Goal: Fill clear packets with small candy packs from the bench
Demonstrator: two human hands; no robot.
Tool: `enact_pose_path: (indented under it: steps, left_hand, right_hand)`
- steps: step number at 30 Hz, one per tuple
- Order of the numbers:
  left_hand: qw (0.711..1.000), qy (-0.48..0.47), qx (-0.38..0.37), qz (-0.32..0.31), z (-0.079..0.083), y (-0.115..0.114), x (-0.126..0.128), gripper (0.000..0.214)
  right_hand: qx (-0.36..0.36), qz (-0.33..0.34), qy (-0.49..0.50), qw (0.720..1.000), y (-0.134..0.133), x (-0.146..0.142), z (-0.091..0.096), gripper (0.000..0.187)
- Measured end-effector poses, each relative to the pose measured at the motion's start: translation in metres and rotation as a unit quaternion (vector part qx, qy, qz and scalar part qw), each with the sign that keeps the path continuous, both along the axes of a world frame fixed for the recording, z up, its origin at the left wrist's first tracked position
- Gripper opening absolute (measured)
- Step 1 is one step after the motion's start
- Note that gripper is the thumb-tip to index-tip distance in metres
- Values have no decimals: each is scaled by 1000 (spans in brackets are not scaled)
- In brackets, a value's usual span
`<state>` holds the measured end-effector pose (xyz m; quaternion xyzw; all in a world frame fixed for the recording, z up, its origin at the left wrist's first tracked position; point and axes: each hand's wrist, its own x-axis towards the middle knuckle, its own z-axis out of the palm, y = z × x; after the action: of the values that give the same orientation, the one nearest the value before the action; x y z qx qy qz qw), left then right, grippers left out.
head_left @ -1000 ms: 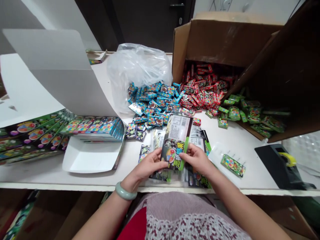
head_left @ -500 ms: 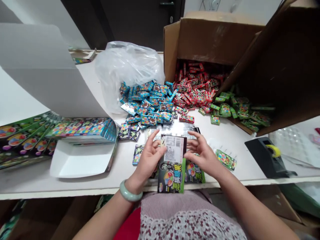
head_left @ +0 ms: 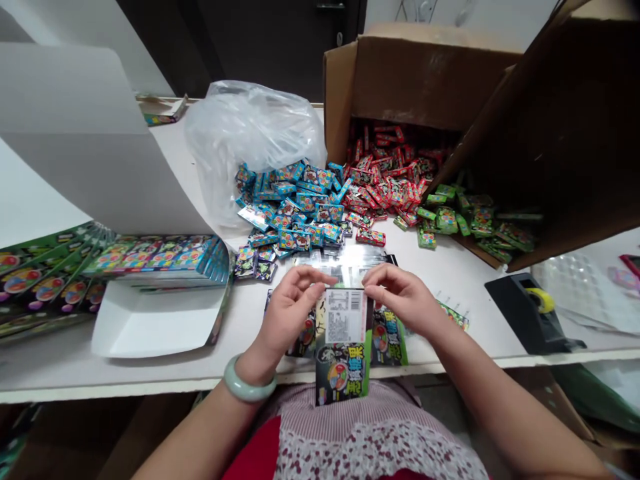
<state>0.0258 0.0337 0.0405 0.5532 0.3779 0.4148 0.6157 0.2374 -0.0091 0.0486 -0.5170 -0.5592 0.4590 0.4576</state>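
A flat black-and-green printed candy packet (head_left: 339, 367) with a white label lies in front of me, its lower end reaching past the table edge. My left hand (head_left: 290, 310) is closed, with thumb and forefinger at the packet's upper left corner. At the upper right corner, the thumb and bent fingers of my right hand (head_left: 400, 293) pinch the top edge. Similar packets lie beneath and beside it, one packet (head_left: 387, 337) showing to the right. Behind my hands sits a shiny stack of clear-topped packets (head_left: 350, 260), partly covered by my fingers.
Blue small boxes (head_left: 305, 207) spill from a clear plastic bag (head_left: 250, 127). Red boxes (head_left: 390, 180) and green boxes (head_left: 450, 217) lie by open cartons (head_left: 400, 80). A black tape dispenser (head_left: 525, 317) stands right. An open white display box (head_left: 160, 327) holds packs at left.
Both hands have closed in on the packet's top corners, fingers now bent rather than spread. The packet has slid slightly toward me.
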Motion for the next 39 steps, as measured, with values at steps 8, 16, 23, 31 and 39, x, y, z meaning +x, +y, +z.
enact_pose_path:
  steps: [8,16,23,31,39]
  left_hand:
    - [998,38,50,0,8,1,-5,6]
    - [998,52,-5,20,18,11,7,8]
    - [991,63,92,-77,22,8,-9,13]
    - [982,109,84,-126,31,18,-11,16]
    - [983,75,110,-124,16,5,-18,7]
  right_hand:
    - [32,11,-41,999,0,-8,7,10]
    - [-109,35,34,993,18,-10,17,16]
    - [-30,85,-62,994,5,-7,25,14]
    - [65,39,-88,993,-10,-6,16,7]
    - [128,17,-120,984,-21,-9,3,6]
